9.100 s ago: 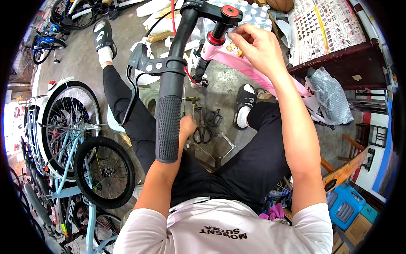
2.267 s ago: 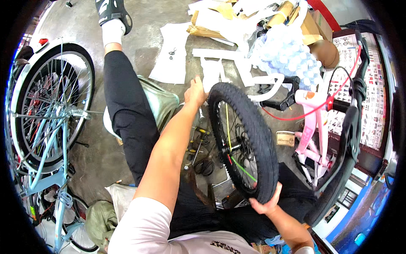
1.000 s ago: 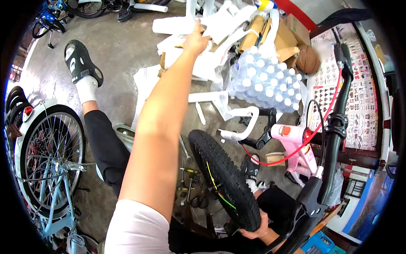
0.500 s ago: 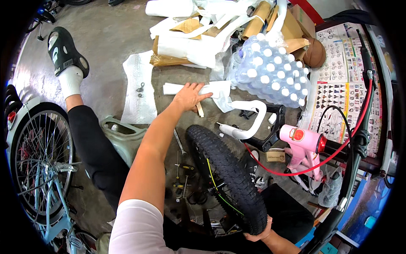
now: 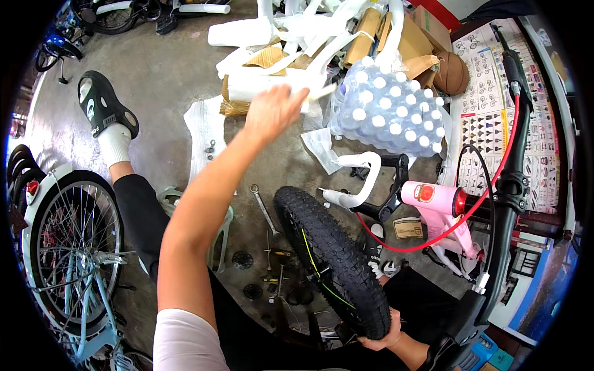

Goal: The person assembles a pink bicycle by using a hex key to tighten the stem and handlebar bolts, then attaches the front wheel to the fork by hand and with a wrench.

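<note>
My right hand (image 5: pixel 387 331) grips the lower end of a fat knobby black bicycle tyre (image 5: pixel 334 260), which has a yellow-green line along its side and stands tilted between my legs. My left hand (image 5: pixel 275 114) is stretched far forward, smeared by motion, in front of the packing heap. Its fingers look closed on a pale strip of wrapping (image 5: pixel 322 92), whose blurred end sticks out past them. A small piece of clear plastic (image 5: pixel 320 148) lies on the floor nearby. To the tyre's right are a pink bicycle frame (image 5: pixel 427 193) and a white curved bar (image 5: pixel 368 179).
White foam and cardboard (image 5: pixel 278 31) are heaped ahead, beside shrink-wrapped bottles (image 5: pixel 393 108) and a basketball (image 5: pixel 451 73). A wrench (image 5: pixel 263 207) and several tools lie left of the tyre. A light-blue bicycle (image 5: pixel 86 290) stands at left; black handlebars (image 5: pixel 513 185) rise at right.
My left hand has lifted from the floor and swung forward to the heap. The white foam roll under it has gone from its spot on the floor. My right hand still grips the tyre.
</note>
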`<state>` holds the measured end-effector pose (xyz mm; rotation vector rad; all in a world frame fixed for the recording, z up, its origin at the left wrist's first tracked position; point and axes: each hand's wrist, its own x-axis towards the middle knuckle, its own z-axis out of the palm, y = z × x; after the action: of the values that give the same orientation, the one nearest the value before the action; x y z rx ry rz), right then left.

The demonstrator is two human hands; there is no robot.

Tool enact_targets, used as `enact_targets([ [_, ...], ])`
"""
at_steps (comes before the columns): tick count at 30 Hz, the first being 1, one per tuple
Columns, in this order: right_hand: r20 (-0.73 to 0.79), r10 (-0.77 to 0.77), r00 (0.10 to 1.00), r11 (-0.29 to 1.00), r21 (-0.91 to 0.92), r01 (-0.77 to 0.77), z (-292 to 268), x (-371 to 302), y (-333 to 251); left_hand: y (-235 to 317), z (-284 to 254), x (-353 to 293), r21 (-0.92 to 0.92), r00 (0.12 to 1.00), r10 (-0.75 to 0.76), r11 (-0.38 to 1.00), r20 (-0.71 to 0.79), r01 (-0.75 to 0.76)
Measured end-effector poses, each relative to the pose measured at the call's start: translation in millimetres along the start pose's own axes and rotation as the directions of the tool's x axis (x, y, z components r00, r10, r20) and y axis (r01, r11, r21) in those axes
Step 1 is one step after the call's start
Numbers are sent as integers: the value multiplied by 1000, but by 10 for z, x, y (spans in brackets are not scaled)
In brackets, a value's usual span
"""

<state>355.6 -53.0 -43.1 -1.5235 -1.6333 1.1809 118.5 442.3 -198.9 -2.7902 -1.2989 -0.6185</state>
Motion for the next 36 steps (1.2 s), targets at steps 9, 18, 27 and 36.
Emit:
enact_targets([
  [9, 75, 183, 980, 982, 39, -186, -68, 191, -117, -163, -175, 1107, -11, 903, -144, 988, -405, 152],
  [18, -232, 197, 952, 960, 242, -140, 164, 119, -56, 75, 234, -1364, -506, 827, -358, 662, 434, 552],
  [27, -98, 150, 984, 989, 1, -151, 113, 488, -173, 915, -1018, -1817, -606, 681, -568, 358, 462, 710],
  [36, -204, 210, 956, 974, 132, -186, 427, 1151, -799, 1478, -1324, -2643, -559, 491, -395, -72, 776, 826],
])
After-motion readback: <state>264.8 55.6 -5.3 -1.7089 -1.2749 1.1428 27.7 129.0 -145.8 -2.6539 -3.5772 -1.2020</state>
